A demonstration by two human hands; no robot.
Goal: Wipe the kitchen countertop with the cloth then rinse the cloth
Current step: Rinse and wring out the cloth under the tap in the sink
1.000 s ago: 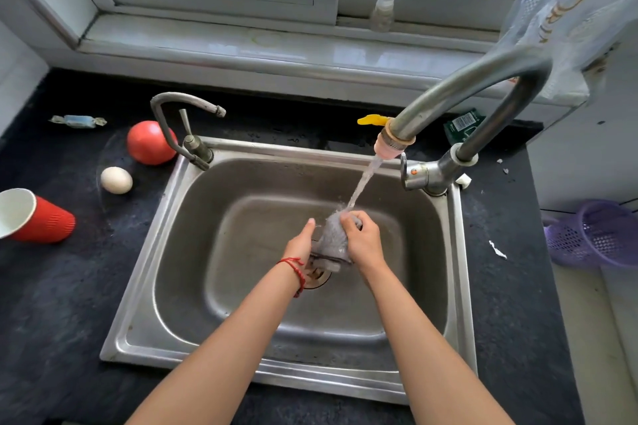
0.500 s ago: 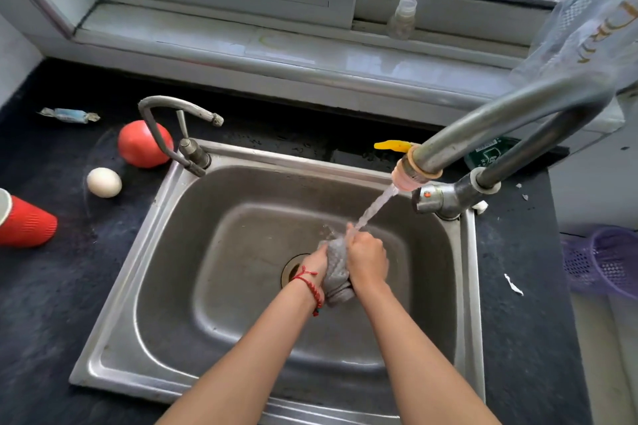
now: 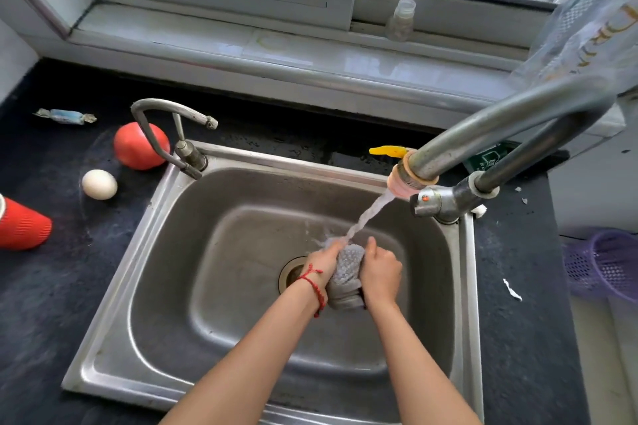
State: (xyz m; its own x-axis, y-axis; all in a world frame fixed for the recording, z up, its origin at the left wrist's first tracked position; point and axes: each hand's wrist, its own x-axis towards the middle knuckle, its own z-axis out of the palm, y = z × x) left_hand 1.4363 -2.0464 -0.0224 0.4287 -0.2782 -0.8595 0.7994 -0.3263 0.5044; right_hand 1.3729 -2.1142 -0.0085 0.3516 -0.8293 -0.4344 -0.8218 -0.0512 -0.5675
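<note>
A bunched grey cloth (image 3: 347,272) is squeezed between both hands above the drain of the steel sink (image 3: 165,269). My left hand (image 3: 322,260), with a red string at the wrist, grips the cloth's left side. My right hand (image 3: 379,269) grips its right side. Water streams from the large faucet (image 3: 500,124) at the right and lands on the top of the cloth and my left fingers. The dark countertop (image 3: 51,304) surrounds the sink.
On the counter left of the sink lie a red tomato (image 3: 133,147), a white egg (image 3: 99,184), a tipped red cup (image 3: 22,226) and a wrapped candy (image 3: 65,115). A small second tap (image 3: 172,131) stands at the sink's back left corner. A purple basket (image 3: 604,266) sits at the right.
Both hands stay on the cloth under the stream and have worked it, the left hand now wrapped further around it. The view has shifted, so the sink sits lower and further right.
</note>
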